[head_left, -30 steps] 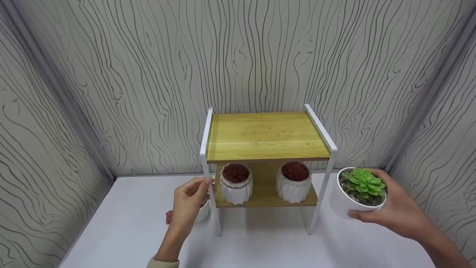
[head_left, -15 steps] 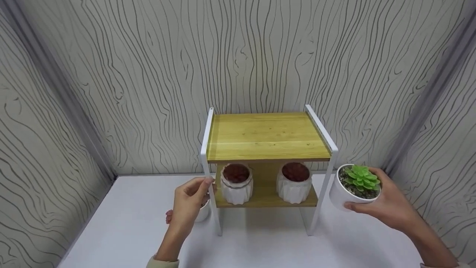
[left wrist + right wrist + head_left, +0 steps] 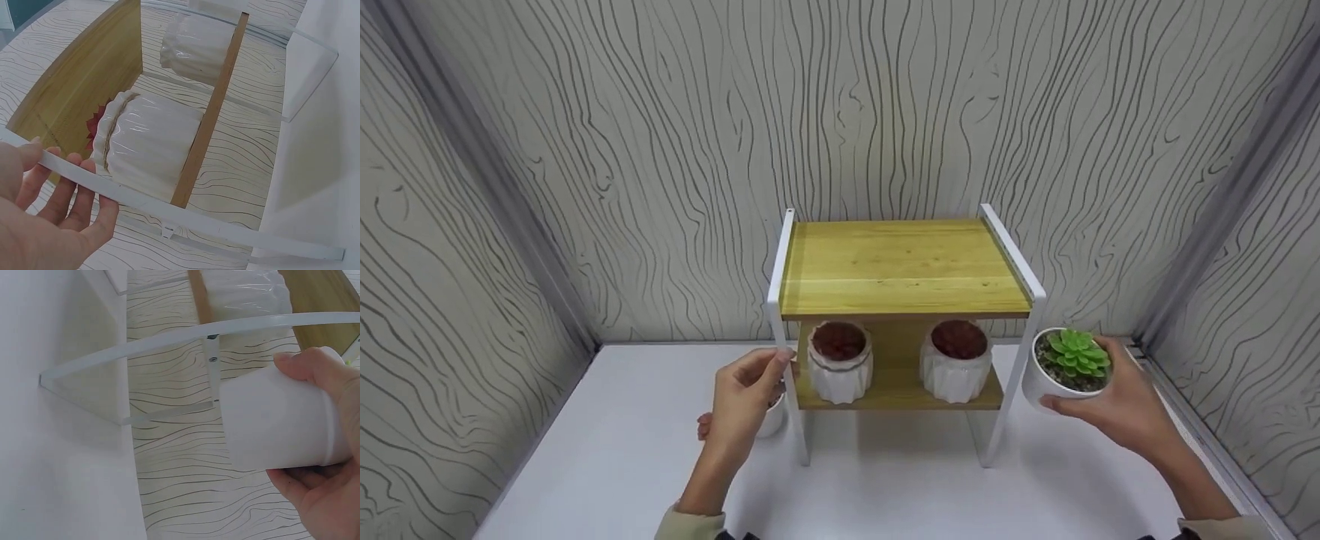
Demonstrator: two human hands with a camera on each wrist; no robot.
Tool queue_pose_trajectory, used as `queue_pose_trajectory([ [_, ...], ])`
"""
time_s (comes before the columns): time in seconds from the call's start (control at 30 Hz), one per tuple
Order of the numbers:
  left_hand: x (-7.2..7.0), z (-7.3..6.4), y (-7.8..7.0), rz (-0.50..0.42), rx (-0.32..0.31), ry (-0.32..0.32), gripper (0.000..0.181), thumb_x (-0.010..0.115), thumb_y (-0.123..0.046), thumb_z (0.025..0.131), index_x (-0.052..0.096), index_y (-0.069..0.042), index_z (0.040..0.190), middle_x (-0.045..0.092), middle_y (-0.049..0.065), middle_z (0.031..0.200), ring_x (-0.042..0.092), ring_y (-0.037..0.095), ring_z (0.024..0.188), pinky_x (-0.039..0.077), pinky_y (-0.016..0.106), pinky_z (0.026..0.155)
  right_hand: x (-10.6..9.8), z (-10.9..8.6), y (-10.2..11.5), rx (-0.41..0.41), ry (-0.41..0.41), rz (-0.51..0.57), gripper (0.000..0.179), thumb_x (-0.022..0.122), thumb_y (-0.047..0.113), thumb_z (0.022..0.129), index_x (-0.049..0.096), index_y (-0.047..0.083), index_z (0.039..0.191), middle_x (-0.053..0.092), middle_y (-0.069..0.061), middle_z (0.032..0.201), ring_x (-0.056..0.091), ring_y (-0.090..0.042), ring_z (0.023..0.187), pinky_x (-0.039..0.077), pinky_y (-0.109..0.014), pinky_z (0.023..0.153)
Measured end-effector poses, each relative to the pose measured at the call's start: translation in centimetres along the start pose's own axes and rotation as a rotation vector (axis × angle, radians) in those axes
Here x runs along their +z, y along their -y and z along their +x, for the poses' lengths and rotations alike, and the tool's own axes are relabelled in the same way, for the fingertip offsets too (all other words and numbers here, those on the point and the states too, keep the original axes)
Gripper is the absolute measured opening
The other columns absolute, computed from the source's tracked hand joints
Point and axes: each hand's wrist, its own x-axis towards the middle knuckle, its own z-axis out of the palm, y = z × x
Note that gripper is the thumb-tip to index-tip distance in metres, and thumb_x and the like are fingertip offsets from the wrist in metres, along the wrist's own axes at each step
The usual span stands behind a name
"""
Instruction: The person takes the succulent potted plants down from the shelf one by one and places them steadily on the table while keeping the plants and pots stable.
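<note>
My right hand [image 3: 1121, 409] holds a white pot [image 3: 1037, 382] with a green succulent [image 3: 1078, 352], tilted and raised beside the shelf's right side. Its thumb and fingers clasp the pot from opposite sides in the right wrist view. A two-tier shelf rack [image 3: 907, 266] with wooden boards and white metal frames stands in the middle. With thumb and fingers, my left hand [image 3: 739, 397] grips its left front post [image 3: 140, 199]. On the lower board sit two white fluted pots, the left one [image 3: 840, 380] and the right one [image 3: 956, 379], each with a dark red top.
Partly hidden behind my left hand, another small white pot [image 3: 772, 420] stands on the white table [image 3: 622, 435]; something pink [image 3: 704, 425] shows beside the wrist. Walls with a wood-grain pattern [image 3: 697, 150] enclose the table at the back and both sides.
My right hand has carried the succulent pot left and slightly up, closer to the rack's right post. My left hand keeps its hold on the left post. The head view has shifted slightly.
</note>
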Motion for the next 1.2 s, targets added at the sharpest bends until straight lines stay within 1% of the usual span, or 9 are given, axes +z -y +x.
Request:
queue_pose_trajectory([
  [0.2,0.0,0.1,-0.1,-0.028,0.01,0.008,0.025,0.072,-0.029,0.101,0.077,-0.006,0.108,0.068,0.0,0.084,0.044,0.006,0.064,0.037,0.018,0.057,1.5,0.7,-1.0,0.078,0.055,-0.001,0.123,0.096,0.042,0.075,0.021,-0.007,0.159,0.047,-0.035,0.148,0.051,-0.054,0.134,0.048,-0.067,0.105],
  [0.33,-0.2,0.0,0.0,-0.032,0.003,0.003,0.023,0.072,-0.028,0.101,0.077,-0.006,0.107,0.066,0.001,0.084,0.045,0.007,0.065,0.037,0.018,0.056,2.7,1.1,-1.8,0.104,0.067,0.017,0.125,0.094,0.042,0.077,0.017,-0.009,0.16,0.045,-0.036,0.149,0.049,-0.054,0.135,0.047,-0.067,0.107],
  [0.5,-0.2,0.0,0.1,-0.03,0.006,0.001,0.022,0.073,-0.028,0.101,0.077,-0.007,0.107,0.068,0.003,0.086,0.046,0.007,0.066,0.038,0.019,0.057,3.9,1.3,-2.4,0.116,0.046,0.042,0.122,0.096,0.039,0.076,0.02,-0.007,0.159,0.049,-0.034,0.148,0.053,-0.05,0.134,0.049,-0.061,0.106],
  [0.6,-0.1,0.1,0.0,-0.019,0.008,0.003,0.024,0.073,-0.03,0.1,0.077,-0.008,0.107,0.07,0.002,0.087,0.048,0.007,0.067,0.041,0.02,0.059,4.4,1.4,-2.9,0.12,0.031,0.036,0.121,0.096,0.039,0.076,0.02,-0.007,0.159,0.048,-0.034,0.148,0.052,-0.051,0.135,0.048,-0.064,0.107],
  [0.7,0.1,0.1,0.1,-0.033,-0.003,-0.002,0.023,0.073,-0.029,0.1,0.077,-0.007,0.106,0.069,0.002,0.087,0.048,0.008,0.067,0.041,0.02,0.059,4.9,1.4,-3.4,0.118,0.026,0.026,0.121,0.095,0.04,0.076,0.021,-0.008,0.158,0.047,-0.035,0.149,0.051,-0.052,0.136,0.046,-0.067,0.109],
  [0.93,0.1,0.2,0.0,-0.026,-0.02,-0.013,0.026,0.074,-0.03,0.099,0.077,-0.007,0.11,0.066,0.002,0.088,0.051,0.01,0.071,0.046,0.021,0.063,6.2,1.7,-4.3,0.12,0.046,0.033,0.121,0.095,0.039,0.077,0.021,-0.01,0.158,0.044,-0.038,0.152,0.047,-0.056,0.139,0.043,-0.07,0.112],
  [0.97,0.1,0.2,0.1,-0.024,-0.018,-0.013,0.025,0.074,-0.03,0.099,0.077,-0.007,0.11,0.065,0.002,0.088,0.051,0.01,0.071,0.046,0.022,0.063,6.3,1.8,-4.5,0.123,0.05,0.035,0.121,0.095,0.039,0.077,0.02,-0.01,0.158,0.044,-0.038,0.152,0.047,-0.056,0.14,0.043,-0.071,0.113],
  [1.1,0.1,0.3,0.2,-0.011,0.002,-0.011,0.027,0.073,-0.029,0.1,0.077,-0.005,0.113,0.069,0.003,0.094,0.059,0.011,0.082,0.055,0.021,0.073,6.8,1.8,-4.9,0.145,0.068,0.049,0.122,0.093,0.039,0.079,0.017,-0.01,0.159,0.041,-0.039,0.154,0.044,-0.057,0.142,0.042,-0.07,0.114],
  [1.2,0.2,0.2,0.3,-0.007,0.011,-0.009,0.028,0.073,-0.027,0.1,0.076,-0.003,0.113,0.068,0.001,0.092,0.059,0.01,0.081,0.056,0.021,0.073,7.3,1.6,-5.3,0.168,0.077,0.056,0.122,0.093,0.04,0.079,0.016,-0.01,0.16,0.04,-0.039,0.155,0.043,-0.057,0.144,0.041,-0.07,0.116],
])
